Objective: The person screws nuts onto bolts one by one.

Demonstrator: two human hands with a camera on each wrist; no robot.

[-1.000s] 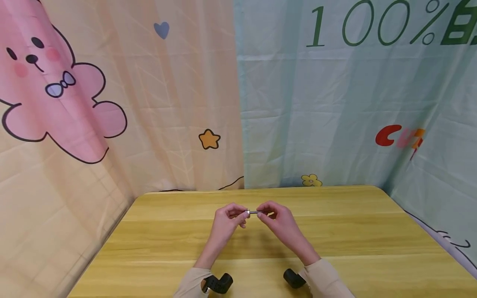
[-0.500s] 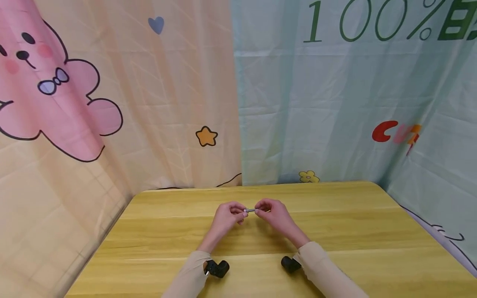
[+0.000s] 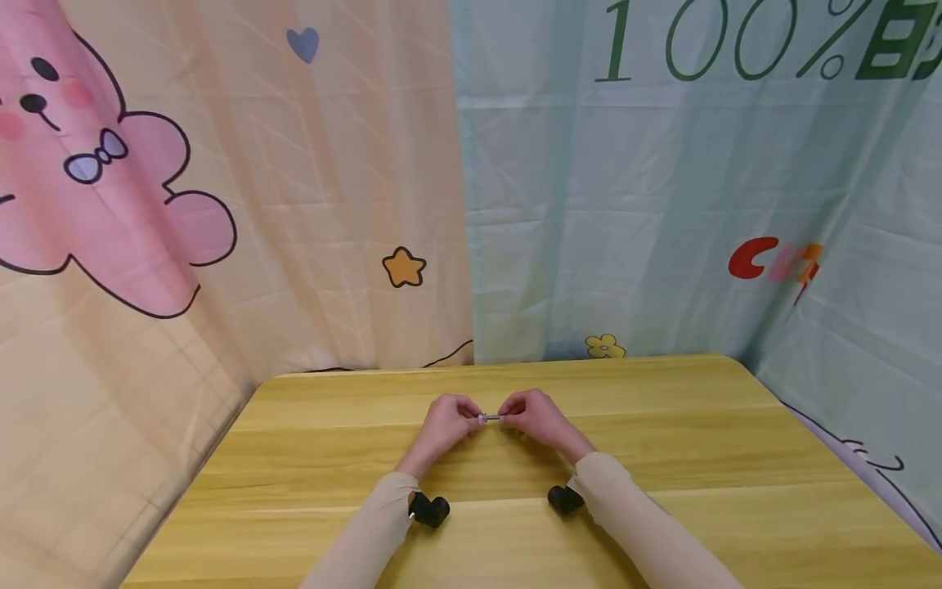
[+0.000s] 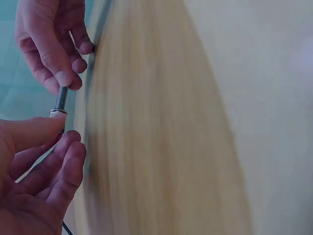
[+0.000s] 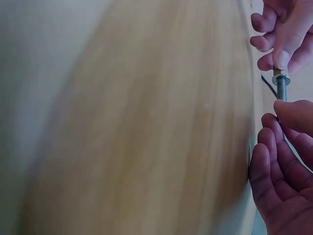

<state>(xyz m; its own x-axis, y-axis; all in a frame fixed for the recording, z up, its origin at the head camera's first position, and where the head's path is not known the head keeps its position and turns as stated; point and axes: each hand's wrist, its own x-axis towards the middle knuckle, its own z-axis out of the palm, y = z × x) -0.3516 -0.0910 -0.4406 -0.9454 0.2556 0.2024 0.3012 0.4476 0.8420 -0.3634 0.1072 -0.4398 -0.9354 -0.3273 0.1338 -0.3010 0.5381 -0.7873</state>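
Observation:
A metal bolt [image 5: 282, 89] with a threaded shank is held level between both hands above the table. My left hand [image 3: 446, 421] pinches a hexagonal nut [image 5: 279, 72] with a flat rim at one end of the bolt, thumb against fingertips. At the other end, my right hand [image 3: 540, 415] pinches the shank between thumb and index finger, which hides that tip. In the left wrist view the bare threads [image 4: 61, 98] show in the short gap between the hands. The remaining fingers of both hands are loosely bent.
Beneath the hands spreads a wooden table [image 3: 471, 540]. Printed curtains [image 3: 353, 204] hang behind it and along both sides. A small black camera [image 3: 430, 510] is strapped at the left wrist, another black camera [image 3: 565, 500] at the right.
Both forearms reach farther forward, with the cuffs and wrist cameras higher in the head view. The head view has shifted slightly. Both hands keep their pinch on the nut and bolt.

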